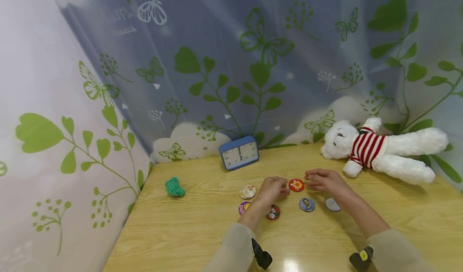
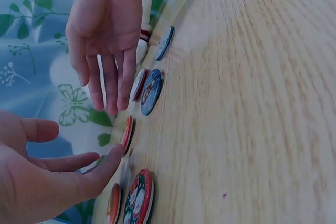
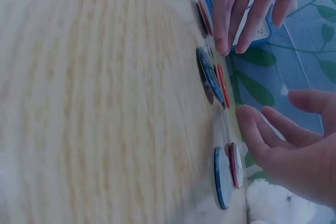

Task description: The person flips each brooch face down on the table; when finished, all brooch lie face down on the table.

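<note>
A round red badge with a yellow design lies flat on the table between my two hands. My left hand hovers just left of it, fingers extended and a little bent, holding nothing. On its other side my right hand is held with fingers loosely straight, also holding nothing. Nearer me lie a blue portrait badge and a pale grey badge. Around the left forearm are a dark red-rimmed badge, a purple badge, partly covered, and a cream badge. Another red-edged badge, near the right hand, shows in the right wrist view.
A blue clock stands at the table's back edge, before a patterned curtain. Green yarn lies at the left. On the right, a white teddy bear in a striped sweater lies along the back of the wooden table.
</note>
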The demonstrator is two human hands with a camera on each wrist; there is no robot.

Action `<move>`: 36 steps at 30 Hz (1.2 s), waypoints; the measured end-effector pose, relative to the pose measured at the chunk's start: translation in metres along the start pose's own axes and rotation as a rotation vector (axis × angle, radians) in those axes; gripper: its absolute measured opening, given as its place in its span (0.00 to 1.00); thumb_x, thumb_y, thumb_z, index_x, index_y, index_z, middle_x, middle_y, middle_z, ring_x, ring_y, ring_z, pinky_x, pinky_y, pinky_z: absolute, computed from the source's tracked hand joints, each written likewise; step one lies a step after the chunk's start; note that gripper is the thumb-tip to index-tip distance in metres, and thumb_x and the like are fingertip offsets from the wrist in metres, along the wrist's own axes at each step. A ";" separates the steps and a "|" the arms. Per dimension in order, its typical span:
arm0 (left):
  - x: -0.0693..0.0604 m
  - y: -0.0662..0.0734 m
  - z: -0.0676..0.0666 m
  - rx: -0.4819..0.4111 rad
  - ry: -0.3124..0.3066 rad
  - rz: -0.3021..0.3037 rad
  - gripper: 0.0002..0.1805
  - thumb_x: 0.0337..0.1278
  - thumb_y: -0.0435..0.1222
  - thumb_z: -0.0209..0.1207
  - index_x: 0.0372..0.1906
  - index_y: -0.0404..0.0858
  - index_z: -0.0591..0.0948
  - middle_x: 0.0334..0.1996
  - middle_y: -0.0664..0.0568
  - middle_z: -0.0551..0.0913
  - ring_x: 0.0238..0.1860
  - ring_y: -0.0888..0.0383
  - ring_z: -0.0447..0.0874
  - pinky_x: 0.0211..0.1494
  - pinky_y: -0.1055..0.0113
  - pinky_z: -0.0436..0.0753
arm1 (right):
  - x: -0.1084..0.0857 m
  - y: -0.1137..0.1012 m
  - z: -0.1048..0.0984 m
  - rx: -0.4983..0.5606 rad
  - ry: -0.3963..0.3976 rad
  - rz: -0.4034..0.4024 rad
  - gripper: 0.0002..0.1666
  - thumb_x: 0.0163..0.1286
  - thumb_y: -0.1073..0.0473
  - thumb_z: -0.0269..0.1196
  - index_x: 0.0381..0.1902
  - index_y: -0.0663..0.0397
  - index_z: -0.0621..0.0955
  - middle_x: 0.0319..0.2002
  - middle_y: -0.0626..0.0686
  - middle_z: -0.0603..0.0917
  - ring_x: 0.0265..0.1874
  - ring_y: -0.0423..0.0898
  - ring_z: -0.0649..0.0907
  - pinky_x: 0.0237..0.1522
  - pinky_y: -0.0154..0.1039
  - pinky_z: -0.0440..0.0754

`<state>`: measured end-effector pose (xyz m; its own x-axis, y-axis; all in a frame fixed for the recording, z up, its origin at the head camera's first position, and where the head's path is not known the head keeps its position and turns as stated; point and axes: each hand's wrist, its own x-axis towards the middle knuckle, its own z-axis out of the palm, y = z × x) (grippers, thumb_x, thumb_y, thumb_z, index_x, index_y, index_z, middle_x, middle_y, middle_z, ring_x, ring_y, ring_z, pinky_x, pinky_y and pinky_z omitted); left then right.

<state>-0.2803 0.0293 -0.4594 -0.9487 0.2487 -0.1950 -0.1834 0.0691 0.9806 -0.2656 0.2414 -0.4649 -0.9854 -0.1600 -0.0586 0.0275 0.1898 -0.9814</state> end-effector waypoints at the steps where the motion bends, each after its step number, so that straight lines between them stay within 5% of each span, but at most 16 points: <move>1: 0.000 0.000 0.001 0.005 0.002 -0.002 0.20 0.73 0.34 0.52 0.57 0.19 0.79 0.48 0.32 0.84 0.51 0.37 0.86 0.59 0.54 0.88 | 0.001 0.000 0.000 -0.004 0.001 0.003 0.29 0.84 0.59 0.50 0.70 0.80 0.67 0.66 0.76 0.74 0.56 0.57 0.86 0.60 0.48 0.86; 13: 0.003 -0.003 0.010 0.009 0.038 -0.012 0.19 0.67 0.33 0.54 0.53 0.22 0.81 0.44 0.38 0.84 0.44 0.46 0.87 0.55 0.56 0.89 | 0.005 -0.003 0.006 -0.071 0.010 0.059 0.29 0.81 0.61 0.53 0.68 0.82 0.67 0.65 0.77 0.75 0.53 0.57 0.87 0.54 0.45 0.89; 25: 0.008 -0.006 0.019 -0.024 0.086 -0.011 0.17 0.67 0.31 0.53 0.52 0.22 0.81 0.40 0.38 0.86 0.38 0.53 0.86 0.51 0.58 0.90 | 0.009 0.004 0.007 -0.029 0.024 0.084 0.29 0.80 0.64 0.54 0.67 0.85 0.67 0.59 0.76 0.80 0.46 0.49 0.89 0.48 0.42 0.90; 36: 0.008 -0.008 0.025 -0.104 0.126 -0.019 0.15 0.64 0.31 0.54 0.49 0.23 0.80 0.42 0.40 0.82 0.40 0.50 0.86 0.51 0.57 0.90 | 0.009 0.008 0.008 -0.012 0.052 0.071 0.25 0.80 0.65 0.54 0.65 0.83 0.70 0.56 0.73 0.82 0.42 0.45 0.88 0.46 0.38 0.90</move>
<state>-0.2802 0.0553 -0.4694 -0.9684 0.1250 -0.2157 -0.2209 -0.0291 0.9749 -0.2729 0.2342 -0.4745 -0.9885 -0.0949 -0.1180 0.0960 0.2101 -0.9730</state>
